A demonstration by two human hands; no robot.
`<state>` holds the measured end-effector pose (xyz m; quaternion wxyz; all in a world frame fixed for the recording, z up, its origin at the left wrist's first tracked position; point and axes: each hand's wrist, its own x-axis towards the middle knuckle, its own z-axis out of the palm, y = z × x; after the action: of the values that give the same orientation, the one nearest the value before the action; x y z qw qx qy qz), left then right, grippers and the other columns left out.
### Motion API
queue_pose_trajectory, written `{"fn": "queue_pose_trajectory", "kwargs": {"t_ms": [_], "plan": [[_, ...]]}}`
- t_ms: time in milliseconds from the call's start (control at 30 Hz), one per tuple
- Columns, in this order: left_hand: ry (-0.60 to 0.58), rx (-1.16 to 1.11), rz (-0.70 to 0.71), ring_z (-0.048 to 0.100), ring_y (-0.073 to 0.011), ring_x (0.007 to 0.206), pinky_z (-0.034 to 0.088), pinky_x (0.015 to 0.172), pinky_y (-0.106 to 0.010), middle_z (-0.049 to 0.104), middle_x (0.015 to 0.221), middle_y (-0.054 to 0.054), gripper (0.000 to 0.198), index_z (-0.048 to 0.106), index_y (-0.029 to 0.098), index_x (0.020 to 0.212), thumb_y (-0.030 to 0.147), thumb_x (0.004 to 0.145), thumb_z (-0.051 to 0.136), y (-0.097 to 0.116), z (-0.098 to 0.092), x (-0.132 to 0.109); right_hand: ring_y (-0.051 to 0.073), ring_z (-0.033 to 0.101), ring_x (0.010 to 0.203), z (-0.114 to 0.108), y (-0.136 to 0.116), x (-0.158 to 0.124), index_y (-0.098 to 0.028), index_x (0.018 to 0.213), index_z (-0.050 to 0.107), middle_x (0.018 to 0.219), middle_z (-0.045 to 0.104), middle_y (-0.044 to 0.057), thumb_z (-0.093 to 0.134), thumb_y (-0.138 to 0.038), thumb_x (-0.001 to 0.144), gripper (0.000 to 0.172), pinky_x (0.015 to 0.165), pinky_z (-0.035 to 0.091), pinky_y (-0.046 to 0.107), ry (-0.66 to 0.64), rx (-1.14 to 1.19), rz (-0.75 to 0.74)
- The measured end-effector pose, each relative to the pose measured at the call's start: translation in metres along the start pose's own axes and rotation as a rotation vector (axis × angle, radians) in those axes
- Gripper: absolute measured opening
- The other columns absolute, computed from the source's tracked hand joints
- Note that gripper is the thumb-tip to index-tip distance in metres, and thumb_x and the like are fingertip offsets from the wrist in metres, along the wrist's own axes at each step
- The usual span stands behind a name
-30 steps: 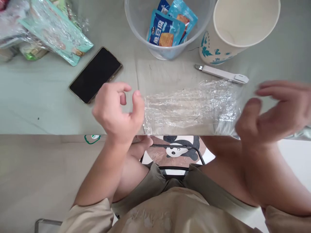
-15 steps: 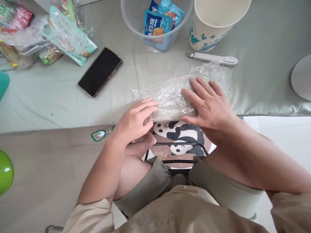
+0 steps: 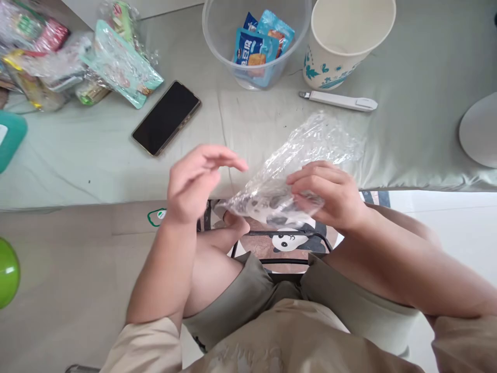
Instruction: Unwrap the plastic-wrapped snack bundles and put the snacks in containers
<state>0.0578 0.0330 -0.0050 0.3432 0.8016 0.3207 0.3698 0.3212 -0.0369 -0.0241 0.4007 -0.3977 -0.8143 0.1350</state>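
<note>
A crumpled sheet of clear plastic film [image 3: 279, 166] hangs partly over the front edge of the cloth-covered surface. My right hand [image 3: 328, 194] grips its near side with curled fingers, the film bunched beneath them. To the left, my left hand [image 3: 198, 178] is raised above the edge, fingers apart and holding nothing. It is clear of the film. A white utility knife [image 3: 338, 101] lies just beyond the film. Behind it stand a paper cup [image 3: 330, 67] with a teal leaf pattern and a clear plastic tub [image 3: 217, 46] with several blue snack packets [image 3: 254, 54].
A smartphone [image 3: 166, 118] lies left of the tub. Several wrapped packages [image 3: 120, 67] are heaped at the back left, with a teal item [image 3: 11, 142] near them. A round white object [image 3: 479, 129] sits at the right. Below the edge is a panda-patterned mat [image 3: 291, 241].
My right hand has gone from lying flat on the film to gripping it and drawing it toward me over the edge. My left hand has lifted off and moved left.
</note>
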Motion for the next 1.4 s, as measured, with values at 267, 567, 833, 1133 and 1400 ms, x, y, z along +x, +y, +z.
{"fn": "queue_pose_trajectory", "kwargs": {"t_ms": [267, 567, 833, 1133, 1400], "plan": [[-0.310, 0.272, 0.207, 0.043, -0.0333, 0.155, 0.042, 0.123, -0.057, 0.058, 0.158, -0.009, 0.035, 0.073, 0.028, 0.125, 0.019, 0.091, 0.075, -0.011, 0.037, 0.015, 0.021, 0.079, 0.098, -0.027, 0.009, -0.001, -0.025, 0.093, 0.064, 0.101, 0.080, 0.007, 0.067, -0.017, 0.092, 0.008, 0.089, 0.065, 0.039, -0.037, 0.372, 0.072], [-0.279, 0.065, 0.136, 0.077, -0.0241, 0.106, 0.054, 0.103, -0.043, 0.083, 0.092, -0.002, 0.010, 0.073, 0.022, 0.082, 0.028, 0.091, 0.072, -0.004, 0.051, 0.026, 0.020, 0.068, 0.059, -0.038, 0.021, -0.024, -0.025, 0.074, 0.067, 0.065, 0.071, 0.003, 0.064, -0.040, 0.094, 0.025, 0.057, 0.055, 0.036, 0.102, 0.030, 0.505], [-0.182, -0.029, -0.024, 0.072, -0.0162, 0.076, 0.056, 0.075, -0.033, 0.075, 0.071, -0.002, 0.037, 0.059, 0.020, 0.060, 0.020, 0.097, 0.056, 0.009, 0.073, 0.036, 0.026, 0.075, 0.072, -0.038, 0.017, -0.020, -0.023, 0.139, 0.062, 0.066, 0.073, 0.000, 0.073, -0.039, 0.087, 0.056, 0.083, 0.062, 0.049, 0.179, -0.004, 0.994], [-0.294, 0.130, -0.219, 0.023, -0.0092, 0.048, 0.022, 0.047, -0.031, 0.023, 0.051, 0.006, 0.045, 0.017, 0.022, 0.056, 0.015, 0.084, 0.052, 0.018, 0.069, 0.038, 0.022, 0.066, 0.061, -0.049, 0.020, -0.020, -0.029, 0.138, 0.059, 0.058, 0.066, -0.005, 0.064, -0.024, 0.085, 0.053, 0.077, 0.058, 0.044, 0.031, -0.239, 0.925], [-0.330, 0.271, -0.376, 0.021, -0.0093, 0.048, 0.024, 0.051, -0.032, 0.020, 0.048, 0.006, 0.056, 0.017, 0.024, 0.048, 0.022, 0.088, 0.056, 0.017, 0.070, 0.043, 0.020, 0.053, 0.056, -0.045, 0.018, -0.030, -0.026, 0.125, 0.065, 0.063, 0.062, -0.001, 0.058, -0.021, 0.081, 0.044, 0.055, 0.039, 0.034, -0.105, -0.434, 0.716]]}}
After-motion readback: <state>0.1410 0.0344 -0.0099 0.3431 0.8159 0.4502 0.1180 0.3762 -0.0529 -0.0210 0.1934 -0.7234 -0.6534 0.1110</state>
